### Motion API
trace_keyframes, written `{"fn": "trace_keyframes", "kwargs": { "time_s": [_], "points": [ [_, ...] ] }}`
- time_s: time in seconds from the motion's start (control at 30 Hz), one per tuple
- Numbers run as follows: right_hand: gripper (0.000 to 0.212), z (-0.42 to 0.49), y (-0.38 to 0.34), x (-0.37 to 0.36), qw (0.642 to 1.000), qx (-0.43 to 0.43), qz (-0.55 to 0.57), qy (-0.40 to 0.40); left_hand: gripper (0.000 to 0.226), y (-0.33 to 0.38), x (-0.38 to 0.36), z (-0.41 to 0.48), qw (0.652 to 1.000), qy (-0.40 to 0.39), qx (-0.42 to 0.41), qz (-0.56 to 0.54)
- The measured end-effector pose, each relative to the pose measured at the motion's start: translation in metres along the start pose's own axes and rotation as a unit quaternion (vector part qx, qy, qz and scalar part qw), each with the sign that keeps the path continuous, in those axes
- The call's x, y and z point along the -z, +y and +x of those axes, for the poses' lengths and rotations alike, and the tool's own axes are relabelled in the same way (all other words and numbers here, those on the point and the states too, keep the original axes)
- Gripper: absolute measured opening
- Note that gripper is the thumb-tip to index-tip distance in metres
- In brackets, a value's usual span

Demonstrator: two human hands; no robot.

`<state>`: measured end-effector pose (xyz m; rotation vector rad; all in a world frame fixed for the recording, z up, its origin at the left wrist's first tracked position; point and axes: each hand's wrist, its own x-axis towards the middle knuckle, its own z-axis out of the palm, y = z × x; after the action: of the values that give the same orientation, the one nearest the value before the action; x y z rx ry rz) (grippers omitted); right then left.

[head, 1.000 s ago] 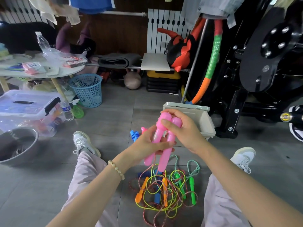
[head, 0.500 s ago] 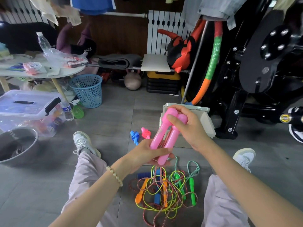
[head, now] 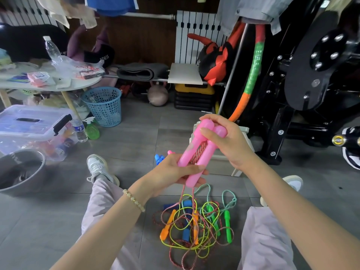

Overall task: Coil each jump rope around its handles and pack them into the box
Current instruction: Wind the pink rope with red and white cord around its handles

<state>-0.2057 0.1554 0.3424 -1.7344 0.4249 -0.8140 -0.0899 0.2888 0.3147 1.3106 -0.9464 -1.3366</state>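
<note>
**Pink handles held in both hands, above the pile**

Left hand (head: 173, 172) grip: fingers and thumb curled round the lower ends of the pink handles (head: 202, 154), holding them side by side. Right hand (head: 229, 143) grip: holding the knob tops of the same handles, thumb across the front. The handles tilt, tops up and to the right, in mid air over the floor (head: 136, 133), near the middle of the scene.

A red-white rope (head: 199, 151) shows in the gap between the two handles. Its strands hang from the lower ends down into the pile (head: 194, 230). Cannot tell how many turns are wound.

The pile lies on the floor between the person's legs, near side. It is a tangle of yellow-green, teal and red-white cords with orange handles (head: 165, 228), blue handles (head: 186, 233) and green handles (head: 227, 227).

The box (head: 222, 164) is beige. It sits on the floor just beyond the hands, partly hidden by the right hand, so its inside is not visible.

Left of the box, on the floor, sit a blue bundle (head: 159, 159) and a pink bundle (head: 171, 152), close together and partly hidden behind the left hand.

Far left: a desk (head: 81, 87) with clutter, a blue basket (head: 103, 106) beside its leg, a clear bin (head: 33, 121) with its lid on, and a metal bowl (head: 19, 172) at the left edge. Far right: a striped hoop (head: 253, 75) leaning by black gym gear.
</note>
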Motion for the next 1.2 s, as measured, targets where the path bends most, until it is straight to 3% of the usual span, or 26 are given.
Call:
{"fn": "trace_keyframes", "kwargs": {
  "time_s": [0.2, 0.4, 0.57, 0.63, 0.73, 0.8, 0.87, 1.0, 1.13, 1.2],
  "points": [
    [0.033, -0.003, 0.004, -0.003, 1.0, -0.012, 0.01, -0.001, 0.022, -0.005, -0.004, 0.0, 0.999, -0.016, 0.002, 0.042],
    [0.031, -0.001, 0.004, -0.006, 1.0, -0.005, 0.006, 0.006, 0.029, -0.018, -0.02, 0.004, 0.994, 0.087, -0.043, 0.045],
    [0.039, -0.001, 0.002, -0.009, 1.0, -0.014, 0.014, 0.006, 0.025, -0.018, -0.018, 0.005, 0.995, 0.079, -0.047, 0.037],
    [0.046, -0.001, 0.007, -0.01, 0.997, -0.055, 0.051, 0.003, 0.022, -0.017, -0.016, 0.005, 0.994, 0.092, -0.052, 0.026],
    [0.077, -0.008, 0.023, -0.012, 0.978, -0.158, 0.102, -0.09, 0.021, -0.014, -0.011, 0.005, 0.992, 0.115, -0.058, -0.01],
    [0.084, -0.02, 0.035, -0.017, 0.956, -0.203, 0.117, -0.176, 0.018, -0.01, -0.007, 0.006, 0.988, 0.132, -0.063, -0.044],
    [0.086, -0.031, 0.046, -0.024, 0.945, -0.233, 0.121, -0.194, 0.02, -0.007, -0.002, 0.008, 0.985, 0.148, -0.065, -0.067],
    [0.06, -0.046, 0.049, -0.035, 0.962, -0.218, 0.089, -0.139, 0.023, -0.006, 0.009, 0.015, 0.976, 0.188, -0.056, -0.091],
    [0.006, -0.046, 0.042, -0.038, 0.98, -0.162, -0.032, -0.111, 0.02, -0.006, 0.017, 0.02, 0.971, 0.222, -0.048, -0.076],
    [0.01, -0.04, 0.043, -0.036, 0.979, -0.124, -0.119, -0.112, 0.024, -0.007, 0.019, 0.022, 0.97, 0.23, -0.042, -0.063]
  ]
}}
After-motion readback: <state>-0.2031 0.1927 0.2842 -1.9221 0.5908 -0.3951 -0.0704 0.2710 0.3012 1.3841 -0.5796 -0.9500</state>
